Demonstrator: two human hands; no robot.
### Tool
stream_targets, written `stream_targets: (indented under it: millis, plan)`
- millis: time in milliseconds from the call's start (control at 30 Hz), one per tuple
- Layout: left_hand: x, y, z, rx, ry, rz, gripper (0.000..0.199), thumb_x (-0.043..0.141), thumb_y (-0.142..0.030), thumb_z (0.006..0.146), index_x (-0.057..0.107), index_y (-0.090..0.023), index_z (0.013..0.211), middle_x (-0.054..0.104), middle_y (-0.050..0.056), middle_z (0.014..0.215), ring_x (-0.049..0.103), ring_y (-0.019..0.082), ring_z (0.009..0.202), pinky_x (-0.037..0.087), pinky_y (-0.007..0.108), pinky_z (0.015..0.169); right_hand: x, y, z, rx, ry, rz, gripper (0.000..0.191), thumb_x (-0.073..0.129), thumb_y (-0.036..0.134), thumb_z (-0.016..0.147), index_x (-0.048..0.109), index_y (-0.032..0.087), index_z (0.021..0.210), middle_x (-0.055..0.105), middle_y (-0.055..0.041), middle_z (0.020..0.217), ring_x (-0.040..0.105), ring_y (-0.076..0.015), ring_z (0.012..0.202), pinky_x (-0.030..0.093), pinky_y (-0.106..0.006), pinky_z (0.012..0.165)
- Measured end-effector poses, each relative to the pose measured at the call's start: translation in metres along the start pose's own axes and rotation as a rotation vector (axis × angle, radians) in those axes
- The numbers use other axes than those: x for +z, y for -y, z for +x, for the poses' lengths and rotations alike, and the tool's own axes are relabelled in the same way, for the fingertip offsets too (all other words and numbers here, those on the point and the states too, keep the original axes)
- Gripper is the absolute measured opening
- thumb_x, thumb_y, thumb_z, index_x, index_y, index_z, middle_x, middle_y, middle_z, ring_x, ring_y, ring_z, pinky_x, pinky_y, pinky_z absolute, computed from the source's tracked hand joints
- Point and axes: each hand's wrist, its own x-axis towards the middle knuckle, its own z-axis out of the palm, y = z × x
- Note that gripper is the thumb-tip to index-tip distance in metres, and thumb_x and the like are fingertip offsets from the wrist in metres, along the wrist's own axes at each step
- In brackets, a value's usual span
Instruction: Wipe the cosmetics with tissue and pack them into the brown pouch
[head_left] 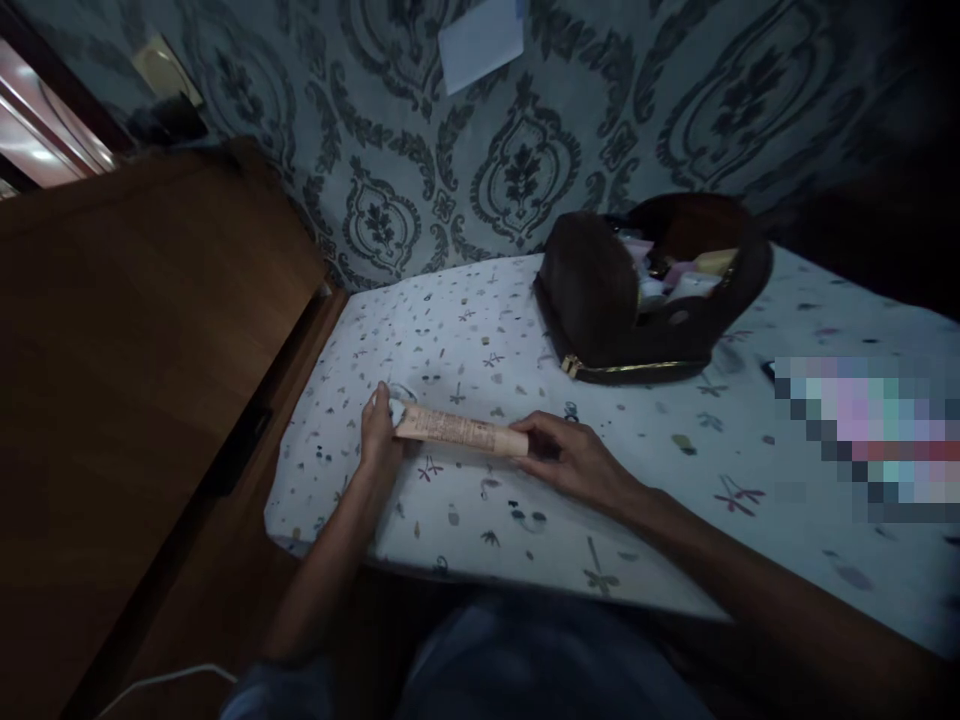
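Where both hands meet it, the tube spans between.

We've got open sheet beyond our left hand, right up to the wall! Rightward, the bulky bag blocks us; leftward, the wooden panel.

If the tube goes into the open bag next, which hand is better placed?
Right, I'd judge: the right hand holds one end of the tube and sits closer to the open bag; the left hand is farther away.
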Motion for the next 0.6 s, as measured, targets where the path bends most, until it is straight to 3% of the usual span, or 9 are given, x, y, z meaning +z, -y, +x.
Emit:
stream_targets:
  millis: [167, 267, 367, 467, 533, 600]
  plan:
    - [0.015, -0.003, 0.002, -0.16, -0.04, -0.203, 0.024, 0.05, -0.029, 0.099, 0.061, -0.015, 0.083, 0.064, 0.001, 0.076, 0.063, 0.01, 0.066, 0.055, 0.02, 0.068, -0.001, 0.005, 0.003, -0.005, -0.024, 0.079, 0.034, 0.065, 0.035, 0.08, 0.068, 0.021, 0.112, 0.072, -0.0079, 0.099, 0.067, -0.0229, 0.084, 0.055, -0.035, 0.073]
    - [0.024, -0.006, 0.0, -0.186, -0.019, -0.25, 0.026, 0.041, -0.028, 0.103, 0.061, -0.015, 0.091, 0.067, 0.002, 0.082, 0.064, 0.01, 0.07, 0.057, 0.023, 0.07, -0.001, 0.006, 0.005, 0.11, -0.022, 0.261, 0.042, 0.064, 0.048, 0.082, 0.068, 0.021, 0.114, 0.072, -0.0095, 0.104, 0.068, -0.0255, 0.091, 0.055, -0.037, 0.079]
    - [0.035, 0.0, -0.015, -0.212, 0.048, -0.288, 0.03, 0.038, -0.03, 0.104, 0.062, -0.014, 0.096, 0.069, 0.004, 0.087, 0.066, 0.012, 0.076, 0.059, 0.026, 0.074, -0.001, 0.005, 0.008, 0.218, -0.038, 0.435, 0.049, 0.064, 0.056, 0.081, 0.068, 0.018, 0.113, 0.072, -0.0079, 0.093, 0.067, -0.0228, 0.082, 0.055, -0.033, 0.072]
    - [0.049, 0.023, -0.047, -0.233, 0.171, -0.282, 0.023, 0.057, -0.035, 0.096, 0.065, -0.014, 0.097, 0.07, 0.007, 0.088, 0.067, 0.015, 0.081, 0.057, 0.026, 0.075, 0.002, 0.002, 0.01, 0.24, -0.074, 0.466, 0.049, 0.065, 0.056, 0.079, 0.068, 0.016, 0.109, 0.067, -0.0034, 0.074, 0.062, -0.0191, 0.067, 0.05, -0.03, 0.061]
    - [0.058, 0.044, -0.071, -0.198, 0.34, -0.244, 0.031, 0.08, -0.037, 0.078, 0.065, -0.016, 0.096, 0.068, 0.003, 0.084, 0.067, 0.014, 0.078, 0.055, 0.024, 0.077, 0.004, 0.002, 0.01, 0.196, -0.118, 0.415, 0.041, 0.064, 0.047, 0.079, 0.067, 0.018, 0.107, 0.068, -0.0032, 0.078, 0.062, -0.0193, 0.069, 0.05, -0.029, 0.062]
    - [0.066, 0.061, -0.089, -0.205, 0.463, -0.23, 0.045, 0.089, -0.039, 0.064, 0.064, -0.016, 0.093, 0.068, 0.002, 0.082, 0.066, 0.015, 0.078, 0.053, 0.025, 0.077, 0.005, 0.002, 0.009, 0.112, -0.182, 0.302, 0.032, 0.062, 0.036, 0.078, 0.067, 0.019, 0.105, 0.069, -0.0042, 0.087, 0.063, -0.0205, 0.076, 0.051, -0.031, 0.068]
